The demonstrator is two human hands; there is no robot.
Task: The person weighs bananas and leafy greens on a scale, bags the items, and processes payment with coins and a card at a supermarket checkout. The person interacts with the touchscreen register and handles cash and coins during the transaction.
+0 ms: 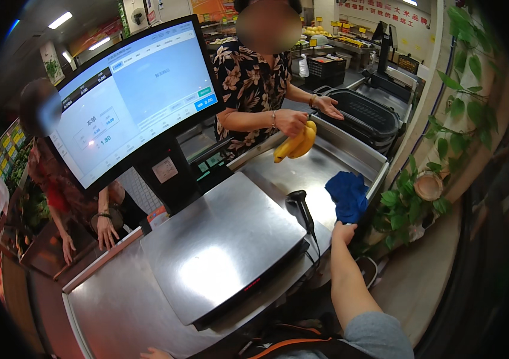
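Observation:
My right hand [343, 231] is closed on the lower end of a crumpled blue cloth [348, 194], at the right side of the metal counter tray [320, 169]. Only the fingertips of my left hand [156, 354] show at the lower edge, stretched out by the counter's near side; the rest is out of view. Between my hands lies the flat steel scale plate [230, 239]. A black handheld scanner [303, 212] stands at the plate's right corner, left of the cloth. Across the counter, a person in a flowered shirt holds a bunch of yellow bananas [296, 145] over the tray.
A large lit screen [141, 90] rises at the left behind the scale. Another person's hand [107, 230] hangs by the counter's left edge. Leafy vines [454, 107] climb the right-hand wall. A dark basket [359, 113] sits beyond the tray.

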